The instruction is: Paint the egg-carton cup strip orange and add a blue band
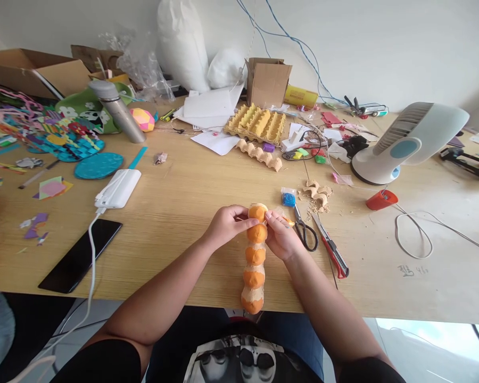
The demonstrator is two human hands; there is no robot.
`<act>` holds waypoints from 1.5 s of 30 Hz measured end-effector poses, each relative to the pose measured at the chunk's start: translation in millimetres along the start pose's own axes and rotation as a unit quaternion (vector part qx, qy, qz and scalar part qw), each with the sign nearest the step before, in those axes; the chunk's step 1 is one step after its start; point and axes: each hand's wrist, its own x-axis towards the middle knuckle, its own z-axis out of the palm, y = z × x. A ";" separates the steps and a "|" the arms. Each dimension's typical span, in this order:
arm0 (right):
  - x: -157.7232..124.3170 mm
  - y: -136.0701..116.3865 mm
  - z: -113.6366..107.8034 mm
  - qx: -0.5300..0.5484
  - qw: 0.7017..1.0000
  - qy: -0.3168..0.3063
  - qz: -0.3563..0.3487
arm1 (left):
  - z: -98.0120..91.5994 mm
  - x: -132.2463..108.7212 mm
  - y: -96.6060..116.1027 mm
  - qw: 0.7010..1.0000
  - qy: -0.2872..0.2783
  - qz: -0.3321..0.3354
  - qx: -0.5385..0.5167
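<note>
An egg-carton strip (255,256) points lengthwise toward me, its several bumps covered in an orange coating with bare tan cardboard between them. Its near end reaches the table's front edge. My left hand (226,226) pinches the far end from the left, thumb and fingers closed on the top bump. From the right, my right hand (282,235) grips the same end with its fingertips. Just right of that hand lie black-handled scissors (305,233), a red utility knife (335,256) and a small blue packet (288,198).
Torn carton scraps (317,192) and crumbs lie beyond the scissors. Farther back are a yellow egg tray (255,124) and an uncoated carton strip (259,154). A white fan (407,141) and red cup (382,199) stand right; a phone (82,255), power bank (118,189) and bottle (120,113) are left.
</note>
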 end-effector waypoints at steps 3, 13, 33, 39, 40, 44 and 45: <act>0.6 1.6 -1.3 0.016 1.000 -0.012 -0.008 | 0.3 -1.2 2.8 0.999 0.017 0.026 0.042; 5.7 3.4 -6.9 0.051 0.998 -0.034 -0.010 | 1.8 -1.1 5.1 0.990 0.036 0.101 0.092; 1.4 1.6 -0.4 0.030 0.999 -0.017 -0.034 | 11.3 1.6 -5.5 0.956 -0.051 -0.076 -0.280; -1.6 1.3 3.4 0.009 0.999 -0.024 -0.032 | 13.9 0.3 -2.4 0.949 -0.007 -0.096 -0.299; -2.0 1.2 3.9 0.006 0.999 -0.025 -0.032 | 14.2 -0.2 -2.8 0.948 -0.007 -0.099 -0.303; -2.8 1.4 4.6 0.006 0.999 -0.020 -0.032 | 15.2 -1.2 -4.6 0.941 -0.016 -0.105 -0.321; -2.9 1.6 4.4 0.007 0.999 -0.019 -0.033 | 15.4 -1.1 -4.9 0.939 -0.017 -0.106 -0.325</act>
